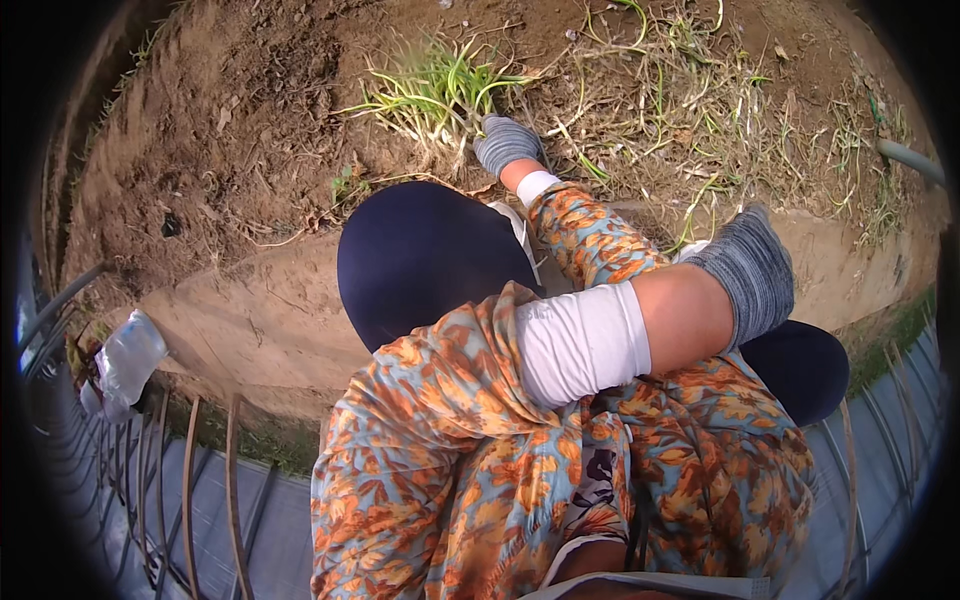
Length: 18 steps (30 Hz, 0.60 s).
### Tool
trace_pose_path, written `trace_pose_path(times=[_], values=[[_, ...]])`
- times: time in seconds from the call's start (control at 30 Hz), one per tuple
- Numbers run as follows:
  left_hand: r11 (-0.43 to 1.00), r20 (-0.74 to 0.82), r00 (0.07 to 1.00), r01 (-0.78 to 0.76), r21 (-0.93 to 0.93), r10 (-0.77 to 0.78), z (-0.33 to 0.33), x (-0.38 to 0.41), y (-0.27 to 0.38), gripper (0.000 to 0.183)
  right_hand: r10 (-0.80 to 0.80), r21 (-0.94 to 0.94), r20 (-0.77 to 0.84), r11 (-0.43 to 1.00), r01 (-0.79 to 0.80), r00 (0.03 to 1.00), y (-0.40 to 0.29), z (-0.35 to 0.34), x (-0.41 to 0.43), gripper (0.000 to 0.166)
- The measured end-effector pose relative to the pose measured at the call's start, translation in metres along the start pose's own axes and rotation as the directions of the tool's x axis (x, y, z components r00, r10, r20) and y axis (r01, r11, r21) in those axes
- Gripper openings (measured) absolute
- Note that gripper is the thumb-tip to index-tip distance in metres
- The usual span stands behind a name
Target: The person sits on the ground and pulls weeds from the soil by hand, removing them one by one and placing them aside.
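Note:
My right hand, in a grey striped knit glove, is curled at the lower right edge of a clump of green onions, with its fingers closed around stems near the pale bases. The clump lies on brown soil, leaves pointing up and left. My left forearm crosses over the right arm. My left hand, in a matching glove, rests by my right knee; its fingers are turned away and hidden, so what it holds cannot be told. Both sleeves have an orange floral pattern with white cuffs.
Loose onion plants and dry stalks litter the soil at upper right. A pale earthen ledge runs beneath my knees. A clear plastic bag lies at left, near curved rods and grey sheeting. A pipe end juts in at right.

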<state>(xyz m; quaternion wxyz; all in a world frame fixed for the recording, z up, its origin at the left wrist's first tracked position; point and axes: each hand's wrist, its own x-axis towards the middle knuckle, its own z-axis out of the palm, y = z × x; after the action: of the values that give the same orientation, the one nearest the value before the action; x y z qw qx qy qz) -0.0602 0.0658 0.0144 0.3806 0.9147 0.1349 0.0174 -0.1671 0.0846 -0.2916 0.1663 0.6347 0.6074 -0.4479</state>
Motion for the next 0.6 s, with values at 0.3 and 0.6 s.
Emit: trace_pose_path(times=[0.3, 0.6], values=[[1.000, 0.022, 1.000, 0.014, 0.000, -0.014, 0.009, 0.005, 0.005, 0.019, -0.061, -0.048, -0.125, 0.997, 0.055, 0.990, 0.011, 0.008, -0.031, 0.049], [1.000, 0.047, 0.999, 0.009, 0.029, -0.010, 0.001, -0.004, 0.005, 0.018, -0.400, 0.190, -0.136, 0.887, 0.420, 0.906, 0.018, 0.007, -0.045, 0.042]])
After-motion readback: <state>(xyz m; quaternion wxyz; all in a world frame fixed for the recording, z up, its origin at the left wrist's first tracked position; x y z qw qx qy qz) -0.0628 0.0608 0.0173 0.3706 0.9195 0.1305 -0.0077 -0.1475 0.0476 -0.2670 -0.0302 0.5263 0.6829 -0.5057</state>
